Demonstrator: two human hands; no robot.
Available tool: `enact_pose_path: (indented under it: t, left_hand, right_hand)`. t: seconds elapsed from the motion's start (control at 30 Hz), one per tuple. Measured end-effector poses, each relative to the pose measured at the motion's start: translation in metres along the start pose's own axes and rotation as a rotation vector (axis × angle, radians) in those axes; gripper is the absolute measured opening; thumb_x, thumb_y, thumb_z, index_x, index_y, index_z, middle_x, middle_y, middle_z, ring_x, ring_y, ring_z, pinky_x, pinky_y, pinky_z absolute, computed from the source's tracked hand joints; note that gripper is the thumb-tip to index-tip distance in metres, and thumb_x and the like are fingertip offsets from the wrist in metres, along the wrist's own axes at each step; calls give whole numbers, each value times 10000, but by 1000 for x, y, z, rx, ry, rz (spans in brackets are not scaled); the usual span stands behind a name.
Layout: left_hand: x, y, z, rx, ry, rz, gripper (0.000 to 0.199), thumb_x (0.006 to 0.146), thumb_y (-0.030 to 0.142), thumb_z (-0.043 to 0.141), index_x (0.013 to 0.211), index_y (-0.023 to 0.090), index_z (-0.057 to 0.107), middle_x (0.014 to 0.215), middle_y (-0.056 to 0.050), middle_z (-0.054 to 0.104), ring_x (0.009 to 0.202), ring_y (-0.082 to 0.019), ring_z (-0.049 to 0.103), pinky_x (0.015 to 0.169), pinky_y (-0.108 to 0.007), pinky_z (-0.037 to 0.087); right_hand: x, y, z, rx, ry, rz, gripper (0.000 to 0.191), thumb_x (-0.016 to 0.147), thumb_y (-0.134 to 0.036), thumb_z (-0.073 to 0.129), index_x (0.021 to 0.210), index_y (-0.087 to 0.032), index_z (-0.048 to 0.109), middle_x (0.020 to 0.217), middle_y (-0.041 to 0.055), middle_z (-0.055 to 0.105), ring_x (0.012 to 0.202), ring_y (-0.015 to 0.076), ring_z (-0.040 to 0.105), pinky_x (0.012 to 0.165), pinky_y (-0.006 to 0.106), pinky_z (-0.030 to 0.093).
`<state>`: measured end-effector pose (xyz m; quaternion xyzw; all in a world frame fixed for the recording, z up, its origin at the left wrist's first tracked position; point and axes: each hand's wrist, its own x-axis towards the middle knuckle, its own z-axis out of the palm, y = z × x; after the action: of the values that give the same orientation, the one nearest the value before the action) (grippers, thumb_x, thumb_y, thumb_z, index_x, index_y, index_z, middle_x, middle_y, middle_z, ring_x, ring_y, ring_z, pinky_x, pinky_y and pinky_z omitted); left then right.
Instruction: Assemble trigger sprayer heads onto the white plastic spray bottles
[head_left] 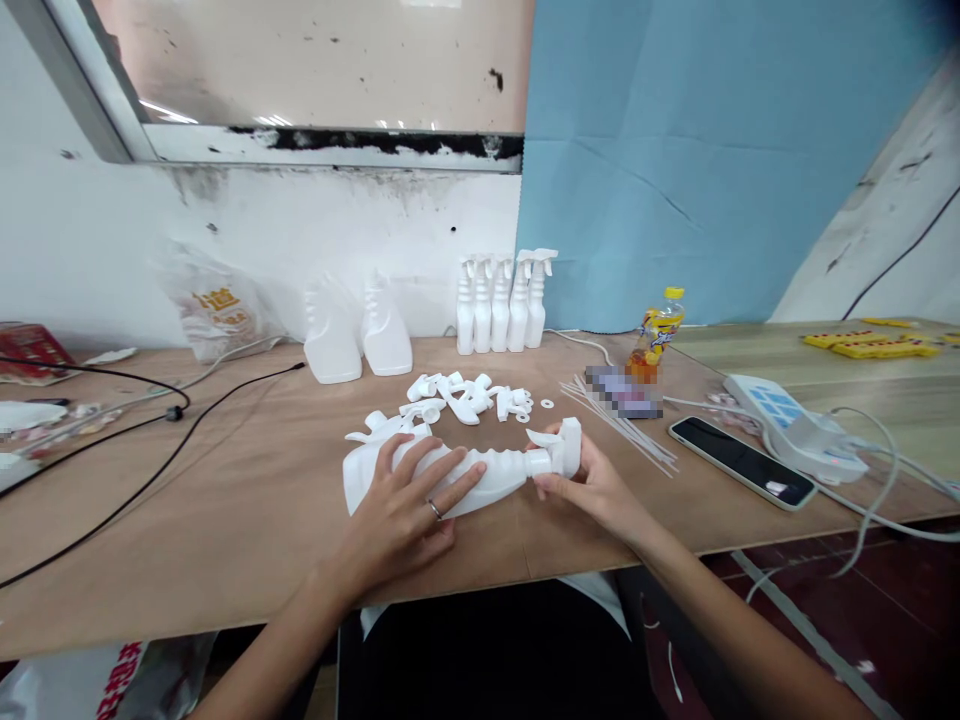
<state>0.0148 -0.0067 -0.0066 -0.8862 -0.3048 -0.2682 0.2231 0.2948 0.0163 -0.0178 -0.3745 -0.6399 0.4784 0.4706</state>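
Note:
A white spray bottle (501, 474) lies on its side along the front of the table, its base to the left. My left hand (403, 508), with a ring on one finger, is wrapped over the bottle's body and holds it. At the bottle's neck sits a white trigger sprayer head (570, 448); my right hand (592, 487) grips it around the collar, thumb in front, the other fingers partly hidden behind. Just beyond the bottle is a pile of loose white trigger heads (461, 398). Small white washers (547, 404) and thin white dip tubes (626, 428) lie to its right.
Several finished spray bottles (501, 315) stand in a row by the wall, with headless bottles (330, 340) to their left. On the right are a drink bottle (660, 330), a phone (739, 460) and a power strip (795, 425). Black cables (187, 455) cross the left side.

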Motion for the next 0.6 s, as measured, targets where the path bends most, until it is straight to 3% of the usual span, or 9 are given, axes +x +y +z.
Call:
enact_pose_path:
  t: [0.07, 0.1, 0.2, 0.33, 0.47, 0.6]
  left_hand:
    - [-1, 0, 0, 3, -3, 10, 661, 835, 199, 631, 1468, 280, 463, 1397, -58, 581, 1284, -333, 452, 1123, -615, 267]
    - [-1, 0, 0, 8, -4, 13, 665, 833, 196, 632, 1470, 280, 460, 1396, -61, 581, 1284, -335, 452, 1122, -618, 266]
    - [-2, 0, 0, 16, 5, 6, 670, 824, 185, 632, 1467, 275, 465, 1398, -69, 576, 1288, -340, 450, 1117, -622, 269]
    - [-2, 0, 0, -3, 12, 3, 654, 828, 187, 631, 1458, 273, 479, 1403, -65, 573, 1283, -340, 451, 1115, -625, 273]
    - [-3, 0, 1, -11, 11, -14, 671, 823, 187, 635, 1466, 282, 468, 1413, -64, 564, 1291, -343, 446, 1113, -624, 282]
    - [-3, 1, 1, -28, 9, -9, 678, 821, 191, 638, 1469, 286, 463, 1416, -62, 559, 1290, -341, 444, 1115, -627, 278]
  right_hand:
    - [0, -1, 2, -48, 34, 8, 436, 864, -498, 667, 1117, -215, 451, 719, -25, 621, 538, 136, 544, 600, 293, 478]
    - [0, -2, 3, -69, 42, -5, 440, 869, -507, 656, 1123, -219, 443, 756, -15, 633, 560, 140, 558, 615, 296, 484]
    - [-1, -5, 5, -112, 30, -71, 536, 817, -463, 730, 1188, -237, 418, 985, 38, 662, 806, 180, 641, 759, 308, 513]
    - [-2, -4, 6, -78, 27, 1, 518, 877, -531, 627, 1213, -233, 370, 690, -42, 588, 544, 150, 563, 586, 290, 487]
    - [-3, -3, 8, -121, 54, -58, 610, 820, -479, 719, 1261, -241, 373, 881, 13, 643, 726, 174, 634, 705, 307, 519]
    - [-3, -1, 8, -102, 77, -19, 532, 867, -511, 653, 1239, -239, 385, 735, -27, 602, 570, 152, 582, 583, 287, 495]
